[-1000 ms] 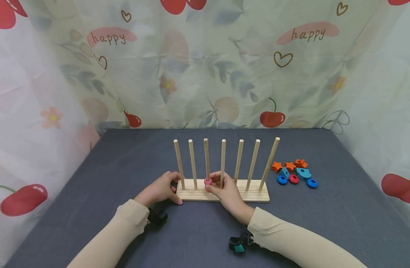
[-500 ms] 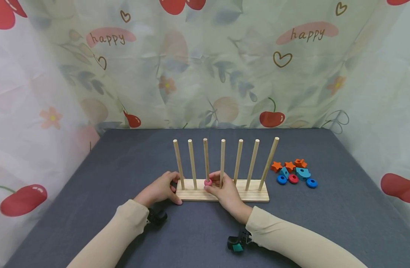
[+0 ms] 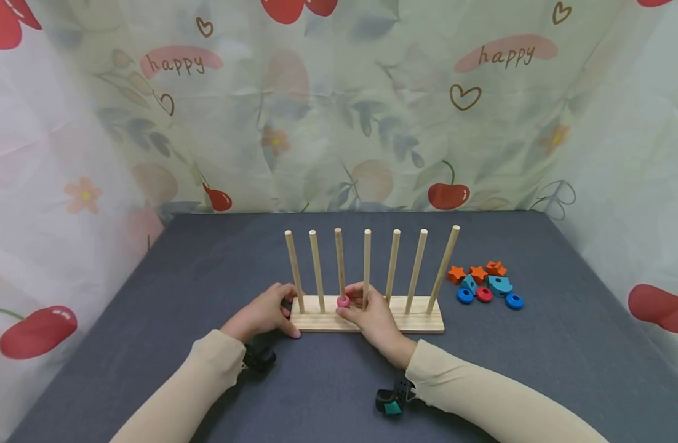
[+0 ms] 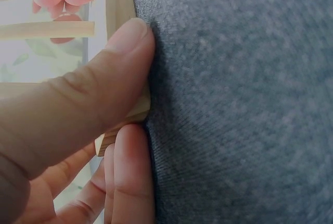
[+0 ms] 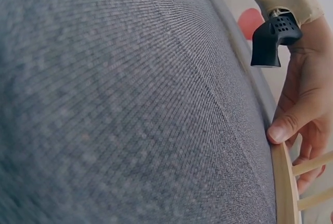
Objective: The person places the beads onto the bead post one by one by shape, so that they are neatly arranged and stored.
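A wooden peg stand (image 3: 422,321) with several upright dowels sits on the dark table. My left hand (image 3: 266,312) grips its left end; in the left wrist view the thumb (image 4: 88,88) presses along the front edge while the fingers (image 4: 131,174) lie at the end face. Around the foot of the third dowel from the left is a pink bead (image 3: 343,301), pinched by my right hand (image 3: 376,317). Two rounded pink lobes of it show in the left wrist view. The right hand partly covers the fourth dowel and the base.
Right of the stand lie orange stars (image 3: 456,274), light blue blocks (image 3: 501,285), blue rings (image 3: 514,301) and a red ring (image 3: 484,295). A patterned cloth (image 3: 328,123) hangs behind the table. Black wrist cameras (image 3: 393,399) hang under both sleeves.
Both hands keep their places on the stand and the pink bead. Only a slight leftward shift of the whole head view shows.
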Available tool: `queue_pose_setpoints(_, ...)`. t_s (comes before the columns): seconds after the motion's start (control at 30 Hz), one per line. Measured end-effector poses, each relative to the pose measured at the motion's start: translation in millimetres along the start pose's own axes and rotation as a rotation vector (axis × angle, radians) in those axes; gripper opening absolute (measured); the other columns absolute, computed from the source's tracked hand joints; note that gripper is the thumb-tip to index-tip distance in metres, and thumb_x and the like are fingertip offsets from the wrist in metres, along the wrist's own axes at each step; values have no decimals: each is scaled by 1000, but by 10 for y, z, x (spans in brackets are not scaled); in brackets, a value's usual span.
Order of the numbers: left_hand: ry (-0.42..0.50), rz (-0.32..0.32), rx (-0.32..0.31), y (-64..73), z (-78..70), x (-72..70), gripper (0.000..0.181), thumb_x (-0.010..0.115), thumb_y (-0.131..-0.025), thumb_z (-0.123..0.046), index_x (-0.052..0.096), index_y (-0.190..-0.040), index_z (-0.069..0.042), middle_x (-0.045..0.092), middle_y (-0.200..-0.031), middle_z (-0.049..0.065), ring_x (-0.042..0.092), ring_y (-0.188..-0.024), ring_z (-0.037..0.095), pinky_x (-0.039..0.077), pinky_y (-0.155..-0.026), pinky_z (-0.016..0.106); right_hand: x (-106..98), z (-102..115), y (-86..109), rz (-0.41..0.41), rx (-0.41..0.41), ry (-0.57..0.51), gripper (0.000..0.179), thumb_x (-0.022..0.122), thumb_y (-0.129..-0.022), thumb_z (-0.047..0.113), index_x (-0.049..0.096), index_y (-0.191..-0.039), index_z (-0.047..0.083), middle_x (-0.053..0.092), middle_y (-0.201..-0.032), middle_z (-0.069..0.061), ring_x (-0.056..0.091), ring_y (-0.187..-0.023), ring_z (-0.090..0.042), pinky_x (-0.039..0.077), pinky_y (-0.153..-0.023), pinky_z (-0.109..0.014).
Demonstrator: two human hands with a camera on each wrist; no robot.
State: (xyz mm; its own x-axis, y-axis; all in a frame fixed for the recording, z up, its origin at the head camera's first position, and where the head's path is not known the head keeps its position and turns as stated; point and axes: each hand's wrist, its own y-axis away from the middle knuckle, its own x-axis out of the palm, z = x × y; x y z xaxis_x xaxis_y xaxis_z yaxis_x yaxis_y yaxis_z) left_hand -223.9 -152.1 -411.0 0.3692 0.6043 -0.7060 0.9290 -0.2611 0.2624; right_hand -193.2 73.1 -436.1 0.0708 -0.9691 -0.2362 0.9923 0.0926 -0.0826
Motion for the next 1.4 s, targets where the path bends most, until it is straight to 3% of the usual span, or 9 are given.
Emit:
queue_pose_setpoints(0.3,1,0,1,9,2,-3,68,92,-58,-4,58,-117,-8,49,-112,10,55,-89,19,47,-73,30,9,-1,2,-5,-8,2,33,76,-80,2,60,-109,1,65,-104,-12,61,-99,-24,47,-93,-44)
queue_pose_setpoints(0.6,4,-6,-8,-2,24,1,69,92,-57,-5,58,-117,-8,49,-112,9,55,-89,19,47,-73,30,-18,-15,34,45,-13,-45,57,77,-80,2,49,-129,-2,57,-127,-18,51,-124,-35,36,-107,-51)
queue_pose_setpoints(0.83,26,-3,1,-1,31,1,69,92,-57,-4,58,-117,-8,48,-112,10,55,-90,20,47,-73,30,-97,-7,140,90,-5,62,76,79,-78,6,38,-141,-4,47,-142,-22,41,-135,-36,30,-111,-51)
queue_pose_setpoints(1.2,50,3,0,1,38,-2,74,92,-58,-4,56,-122,-7,48,-116,11,56,-92,20,49,-75,32,-370,169,399,250,103,105,85,75,-85,15,22,-148,-9,31,-150,-29,30,-141,-42,24,-113,-53)
queue_pose_setpoints(1.4,53,5,7,5,37,-5,75,92,-58,-4,55,-123,-7,48,-116,11,56,-91,20,49,-75,32,-627,253,491,352,123,80,78,71,-89,17,26,-147,-8,32,-150,-28,31,-140,-43,25,-113,-54)
